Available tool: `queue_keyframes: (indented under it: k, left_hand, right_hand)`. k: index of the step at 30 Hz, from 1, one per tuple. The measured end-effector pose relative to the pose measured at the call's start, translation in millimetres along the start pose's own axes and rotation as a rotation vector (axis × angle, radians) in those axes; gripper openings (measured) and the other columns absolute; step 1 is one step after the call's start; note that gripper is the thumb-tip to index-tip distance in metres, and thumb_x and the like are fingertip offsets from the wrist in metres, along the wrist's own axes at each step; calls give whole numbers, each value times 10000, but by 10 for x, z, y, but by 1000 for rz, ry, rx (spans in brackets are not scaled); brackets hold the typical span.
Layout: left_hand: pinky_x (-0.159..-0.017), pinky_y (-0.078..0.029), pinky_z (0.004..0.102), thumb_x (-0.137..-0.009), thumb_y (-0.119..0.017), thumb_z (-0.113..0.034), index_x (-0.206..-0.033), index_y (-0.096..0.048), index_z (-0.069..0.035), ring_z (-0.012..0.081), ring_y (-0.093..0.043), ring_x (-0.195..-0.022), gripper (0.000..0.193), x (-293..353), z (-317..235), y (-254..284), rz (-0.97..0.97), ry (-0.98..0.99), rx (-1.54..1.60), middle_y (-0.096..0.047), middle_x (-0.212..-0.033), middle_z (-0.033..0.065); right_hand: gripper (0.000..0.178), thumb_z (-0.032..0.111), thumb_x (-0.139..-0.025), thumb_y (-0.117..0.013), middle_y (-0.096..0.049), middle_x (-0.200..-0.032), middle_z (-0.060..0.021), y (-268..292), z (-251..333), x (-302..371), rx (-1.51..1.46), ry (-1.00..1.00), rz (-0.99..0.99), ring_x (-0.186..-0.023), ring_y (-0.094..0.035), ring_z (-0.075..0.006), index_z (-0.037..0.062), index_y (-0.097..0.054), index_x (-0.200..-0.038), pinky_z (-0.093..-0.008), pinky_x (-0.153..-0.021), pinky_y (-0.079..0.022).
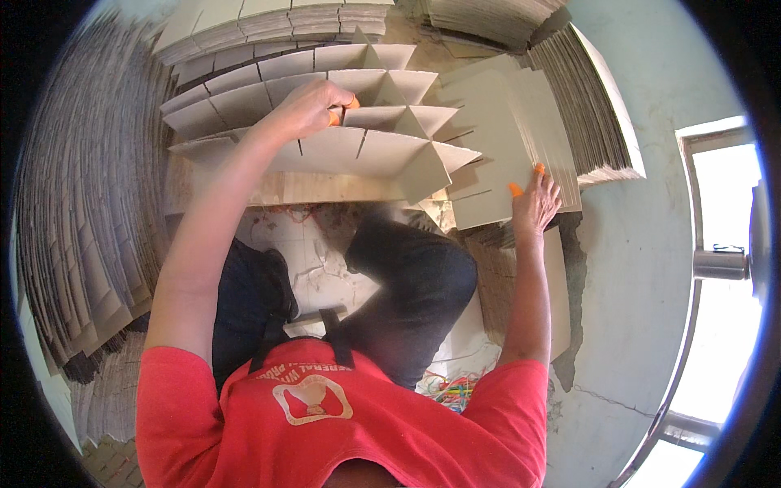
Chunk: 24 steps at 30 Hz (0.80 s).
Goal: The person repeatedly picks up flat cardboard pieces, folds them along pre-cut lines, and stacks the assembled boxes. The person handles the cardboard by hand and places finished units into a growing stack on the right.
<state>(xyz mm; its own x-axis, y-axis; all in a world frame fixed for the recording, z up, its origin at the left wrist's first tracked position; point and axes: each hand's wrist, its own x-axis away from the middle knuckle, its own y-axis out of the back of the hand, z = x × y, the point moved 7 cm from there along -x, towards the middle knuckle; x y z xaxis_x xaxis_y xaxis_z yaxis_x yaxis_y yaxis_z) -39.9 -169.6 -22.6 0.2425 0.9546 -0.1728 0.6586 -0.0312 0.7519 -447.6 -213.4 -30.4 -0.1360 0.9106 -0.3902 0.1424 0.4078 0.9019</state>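
Note:
Several long slotted cardboard strips (342,154) stand on edge in rows on a low wooden board (301,189). A cardboard cross strip (425,169) crosses them at their right end, its slots fitted over the rows. My left hand (305,110), with orange covers on its thumb and a finger, is closed in a pinch on the top edge of one of the middle strips. At the right, my right hand (537,203), with similar orange covers, lies with its fingers apart on the near right edge of a fanned pile of flat slotted cardboard sheets (496,122).
Tall stacks of cardboard strips (81,187) line the left side. More cardboard stacks stand at the back (268,24) and against the right wall (586,106). Tangled coloured straps (451,389) lie on the floor by my leg. A bright window (724,244) is at far right.

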Motion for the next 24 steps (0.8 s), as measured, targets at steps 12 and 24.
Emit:
queue_keyframes:
  k: [12, 24]
  left_hand:
    - [-776, -525, 437, -797, -712, -214, -1058, -664, -66, 349, -648, -920, 304, 145, -786, 25, -201, -241, -353, -683, -1017, 146]
    - [-715, -521, 463, -787, -715, -242, -1042, -699, -72, 398, -654, -831, 307, 363, -769, -297, -98, 66, -259, -675, -863, 203]
  right_hand:
    - [346, 200, -793, -758, -673, -948, -144, 305, -326, -194, -403, -232, -13, -897, -642, -363, 78, -543, -1035, -482, -754, -480]
    - [446, 3, -906, -619, -679, -1165, -108, 2028, 132, -545, -1059, 129, -300, -1039, -643, -152, 0, -536, -1345, -326, -886, -562]
